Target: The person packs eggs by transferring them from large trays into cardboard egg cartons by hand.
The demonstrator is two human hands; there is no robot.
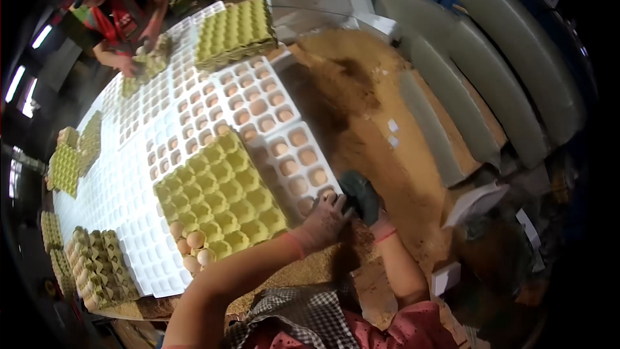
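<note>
My left hand point(325, 221), in a pale glove, reaches over the near corner of a white egg tray point(282, 195). Its fingers are curled, with the tips beside an egg point(328, 192) in the corner pocket. Against the tray's right edge is my right hand point(363, 198) in a dark glove, its fingers bent together close to the left fingertips. What either hand holds, if anything, is hidden. Left of my hands lies a green pulp egg tray point(223, 194), mostly bare, with several loose eggs point(196, 240) at its lower left corner.
White trays with eggs point(257, 106) continue across the table. A stack of green trays point(236, 31) stands at the far side, and more egg-filled trays point(103, 271) stand at lower left. Across the table a person point(123, 19) handles a green tray. Grey curved panels point(478, 77) are at right.
</note>
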